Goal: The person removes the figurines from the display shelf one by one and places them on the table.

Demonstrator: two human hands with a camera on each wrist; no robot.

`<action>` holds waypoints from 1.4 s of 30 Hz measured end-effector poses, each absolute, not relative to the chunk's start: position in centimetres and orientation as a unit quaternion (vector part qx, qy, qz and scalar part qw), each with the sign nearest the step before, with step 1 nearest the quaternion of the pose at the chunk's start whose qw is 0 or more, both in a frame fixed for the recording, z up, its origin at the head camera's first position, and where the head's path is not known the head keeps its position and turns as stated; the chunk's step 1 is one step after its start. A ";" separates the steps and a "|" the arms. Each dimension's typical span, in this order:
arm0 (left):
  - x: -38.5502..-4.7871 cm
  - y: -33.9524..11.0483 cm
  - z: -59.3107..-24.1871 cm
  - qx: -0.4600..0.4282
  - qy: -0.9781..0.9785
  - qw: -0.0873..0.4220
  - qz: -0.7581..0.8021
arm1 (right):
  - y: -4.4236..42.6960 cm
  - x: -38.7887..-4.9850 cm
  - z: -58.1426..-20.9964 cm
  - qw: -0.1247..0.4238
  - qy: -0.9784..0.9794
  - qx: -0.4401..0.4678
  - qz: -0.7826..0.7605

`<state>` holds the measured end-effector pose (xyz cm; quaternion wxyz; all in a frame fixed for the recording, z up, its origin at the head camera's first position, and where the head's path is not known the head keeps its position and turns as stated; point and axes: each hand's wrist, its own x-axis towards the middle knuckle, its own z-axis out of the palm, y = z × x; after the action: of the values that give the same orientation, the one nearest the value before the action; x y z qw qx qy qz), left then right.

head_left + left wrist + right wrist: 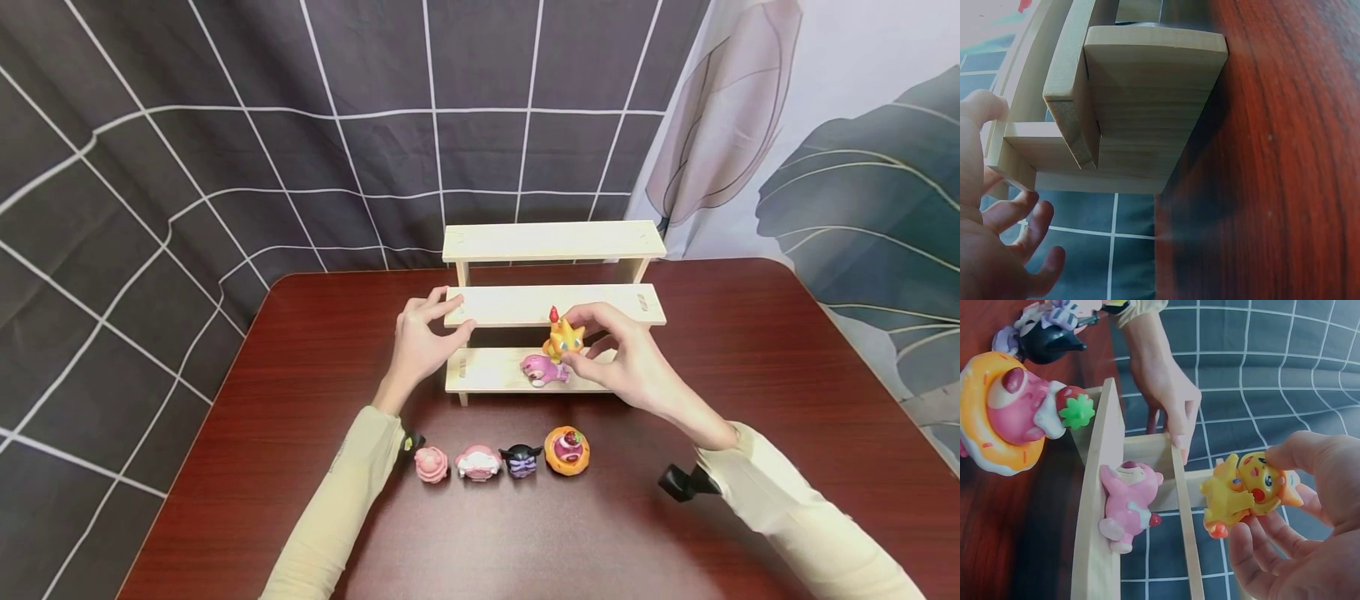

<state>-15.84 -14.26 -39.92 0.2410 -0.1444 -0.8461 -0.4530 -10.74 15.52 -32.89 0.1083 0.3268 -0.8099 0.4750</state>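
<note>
My right hand (pixel 633 362) holds a small yellow Pikachu figurine (pixel 1244 484) between thumb and fingers, in front of the middle tier of a pale wooden three-tier display stand (pixel 555 242). In the right wrist view the figurine's face and orange-and-white headpiece show. On the lowest tier lies a pink bear figurine (pixel 1130 503), just below the yellow one in the head view. My left hand (pixel 420 342) pinches the left end of the middle tier, thumb at the front and fingers farther back; the left wrist view shows its other fingers spread beside the wood.
Along the dark red table (pixel 315 375), in front of the stand, runs a row of figurines: a pink swirled one (pixel 431 465), a pink-and-white one (pixel 478 463), a black-and-purple one (pixel 522 461) and an orange doughnut one (pixel 567 451). A dark checked curtain (pixel 375 150) hangs behind.
</note>
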 end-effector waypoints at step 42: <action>-15.8 -14.2 -39.9 -0.149 -0.844 0.241 -0.455 | 18.7 -6.4 -34.5 0.097 -0.820 0.288 0.485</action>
<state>-15.83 -14.24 -39.88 0.2405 -0.1489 -0.8442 -0.4552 -6.43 18.73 -34.46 0.0975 0.2875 -0.8200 0.4851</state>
